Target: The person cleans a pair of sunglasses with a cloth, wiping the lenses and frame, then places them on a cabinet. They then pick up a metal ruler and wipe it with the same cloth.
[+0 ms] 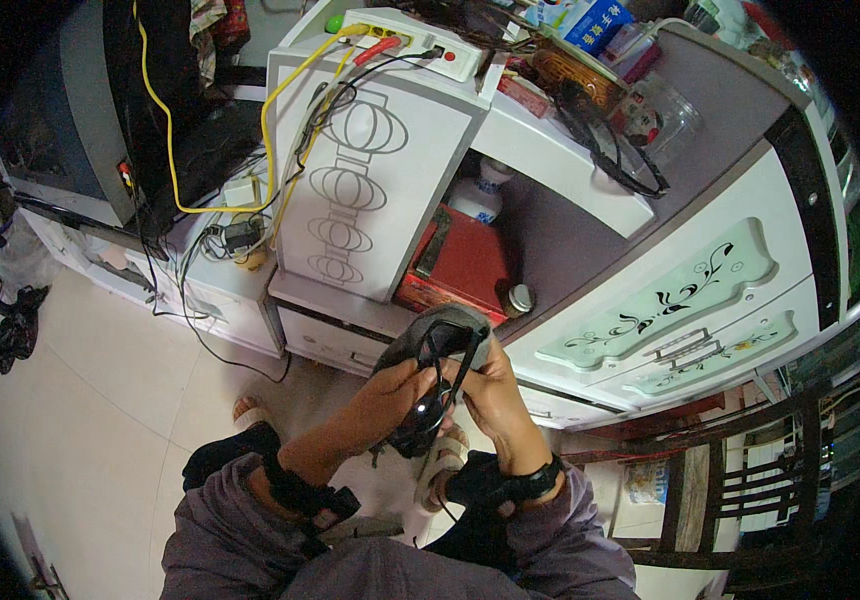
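Both of my hands are together in front of my body, above the floor. My left hand [400,390] grips a pair of black glasses with dark, shiny lenses [421,426]; their thin arms point upward and cross over a grey item with a dark inside [407,337]. That item looks like a soft pouch or case, but I cannot tell which. From the other side, my right hand [484,379] holds the glasses and the edge of the grey item, its thumb near the glasses' arms. Most fingertips are hidden behind these things.
Ahead stands a white cabinet [370,270] with a power strip [415,49] and yellow cable [268,142] on top. Its shelf holds a red box [467,259] and a small jar [520,300]. A television [62,127] is left; a dark wooden chair [700,495], right.
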The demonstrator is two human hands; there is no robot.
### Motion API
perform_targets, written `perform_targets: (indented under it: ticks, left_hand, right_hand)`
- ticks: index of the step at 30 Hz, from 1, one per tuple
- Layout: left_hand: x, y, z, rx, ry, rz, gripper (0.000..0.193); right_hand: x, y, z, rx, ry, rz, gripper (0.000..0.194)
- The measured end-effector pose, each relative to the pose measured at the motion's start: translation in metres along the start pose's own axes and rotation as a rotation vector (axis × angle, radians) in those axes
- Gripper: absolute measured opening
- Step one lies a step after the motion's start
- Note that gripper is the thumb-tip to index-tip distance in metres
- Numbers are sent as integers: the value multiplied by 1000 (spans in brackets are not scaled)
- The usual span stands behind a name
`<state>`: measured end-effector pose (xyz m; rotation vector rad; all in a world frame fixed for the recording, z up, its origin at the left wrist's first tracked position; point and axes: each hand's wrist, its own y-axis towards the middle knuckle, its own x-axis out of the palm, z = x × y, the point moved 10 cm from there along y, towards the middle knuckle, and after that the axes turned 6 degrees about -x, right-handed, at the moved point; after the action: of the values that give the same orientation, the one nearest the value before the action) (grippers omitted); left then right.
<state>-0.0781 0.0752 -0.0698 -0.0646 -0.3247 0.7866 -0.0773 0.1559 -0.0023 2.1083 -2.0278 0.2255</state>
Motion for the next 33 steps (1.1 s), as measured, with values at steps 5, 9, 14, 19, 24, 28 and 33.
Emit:
perform_targets:
  ticks: [5,9,14,19,24,28,33]
  left_hand:
    - [12,-3,-13,-113,-172,-112,31]
    - [13,-5,1,-100,23,-48,31]
    - [1,-11,5,-158,34,34,31]
    - [-6,-13,2,-169,18,66,32]
    - [-8,-7,-3,-133,141,84,29]
    - [-15,-3,7,-27,115,191,31]
    - [-60,-14,23,1,-270,406,27]
  right_hand:
    - [-3,1,-6,-26,-3,-15,28]
    - [-14,0,-14,-94,-207,91,23]
    - [-26,-2,-11,-119,-373,200,25]
    - [-27,-1,-2,-71,-483,103,31]
    - [-30,-6,-10,-81,-497,1,26]
    - [-44,-6,-7,-29,-568,-1,26]
    - [-63,-8,-6,33,-442,117,30]
